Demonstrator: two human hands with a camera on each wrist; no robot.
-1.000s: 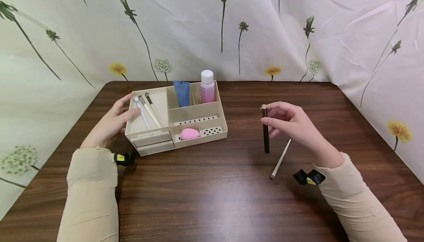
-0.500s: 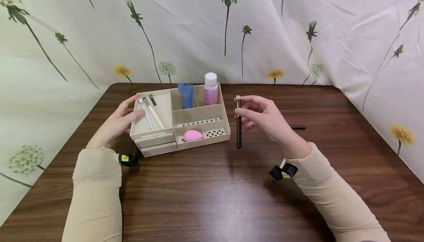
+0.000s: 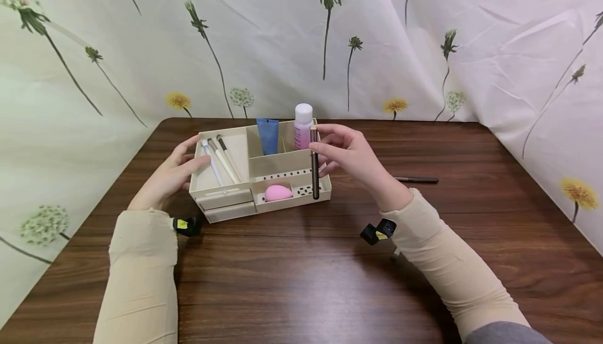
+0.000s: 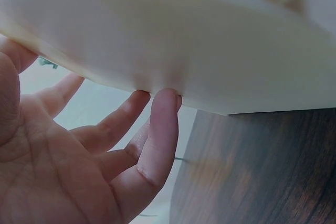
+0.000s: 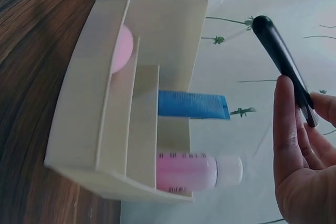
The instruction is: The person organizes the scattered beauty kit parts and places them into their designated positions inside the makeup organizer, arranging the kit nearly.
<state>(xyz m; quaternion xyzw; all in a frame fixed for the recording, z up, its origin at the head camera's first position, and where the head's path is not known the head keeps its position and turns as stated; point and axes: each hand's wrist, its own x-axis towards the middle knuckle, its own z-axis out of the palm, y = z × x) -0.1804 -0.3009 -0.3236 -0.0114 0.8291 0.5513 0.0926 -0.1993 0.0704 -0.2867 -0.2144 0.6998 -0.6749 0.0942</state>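
A makeup brush (image 3: pixel 315 174) with a black handle hangs nearly upright, handle end down. My right hand (image 3: pixel 348 153) pinches it near its top with thumb and fingertips. It is in front of the right end of a cream makeup organizer (image 3: pixel 231 212), visibly apart from it in the right wrist view. My left hand (image 3: pixel 171 174) holds the organizer's left side, thumb over the rim and fingers (image 4: pixel 164 129) against the outer wall. Several brushes (image 3: pixel 221 158) lie in the upper left tray. A blue tube (image 3: pixel 268 137), a pink bottle (image 5: pixel 186 171) and a pink makeup sponge (image 3: pixel 278 192) occupy other compartments.
Another dark-handled brush (image 3: pixel 419 180) lies on the brown wooden table (image 3: pixel 282 276), right of my right hand. A further light brush is mostly hidden under the right forearm. A flowered cloth (image 3: pixel 264 30) hangs behind the table.
My right hand has carried the black-handled brush leftward to the organizer's right end. My left hand stays on the organizer. The view has shifted slightly.
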